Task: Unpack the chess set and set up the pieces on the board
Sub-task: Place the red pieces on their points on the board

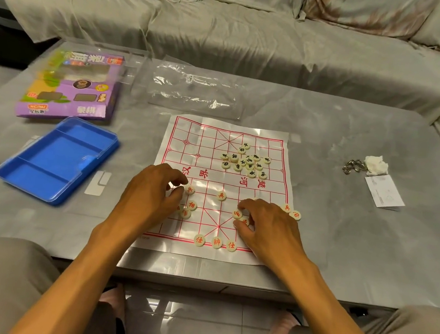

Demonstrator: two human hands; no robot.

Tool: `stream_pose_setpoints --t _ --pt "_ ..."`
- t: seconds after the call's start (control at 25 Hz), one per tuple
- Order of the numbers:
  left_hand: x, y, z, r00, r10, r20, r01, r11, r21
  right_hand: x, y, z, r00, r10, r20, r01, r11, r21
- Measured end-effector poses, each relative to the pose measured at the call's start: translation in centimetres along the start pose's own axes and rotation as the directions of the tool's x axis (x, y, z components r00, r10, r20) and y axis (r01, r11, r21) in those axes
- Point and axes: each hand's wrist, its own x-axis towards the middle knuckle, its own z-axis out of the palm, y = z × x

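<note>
A white plastic board sheet [266, 141] with red lines lies on the grey table. Several black-lettered pieces [246, 161] sit in a loose heap on its far half. Three red-lettered pieces [216, 242] stand in a row on the near edge line, and one red piece [221, 195] stands alone further up. My left hand [152, 195] hovers over the board's left side, its curled fingers touching a red piece [190, 190], with two more just below. My right hand [267, 224] pinches a red piece [237, 214]; two red pieces [291, 211] lie beyond its knuckles.
A blue plastic tray [54, 160] with a clear lid lies at the left, the purple chess box [71, 84] behind it. A clear plastic bag [193, 92] lies beyond the board. Metal rings [353, 166], a tissue and a paper slip sit at the right. A covered sofa stands behind.
</note>
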Motion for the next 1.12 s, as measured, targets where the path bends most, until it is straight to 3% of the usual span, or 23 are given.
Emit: stream_pose_setpoints --t 0.56,0.76,1.0,1.12 --pt "0.3 -1.4 -2.3 0.983 -0.150 -0.109 0.148 0.989 -0.029 2.0 -0.7 -0.7 0.996 -0.073 0.046 0.075 0.996 -0.038" --pt "0.5 -2.1 -2.3 0.980 -0.197 -0.010 0.197 0.980 0.001 2.0 -1.8 -1.7 0.999 -0.043 -0.008 0.043 0.998 0.045" --pt "0.4 -2.1 -2.8 0.972 -0.236 -0.020 0.236 0.972 -0.006 3.6 -8.9 0.0 0.962 -0.266 -0.067 0.273 0.954 0.125" --pt "0.2 -1.9 -2.5 0.980 -0.198 -0.021 0.198 0.980 -0.001 4.4 -11.2 1.6 0.951 -0.306 -0.045 0.309 0.946 0.095"
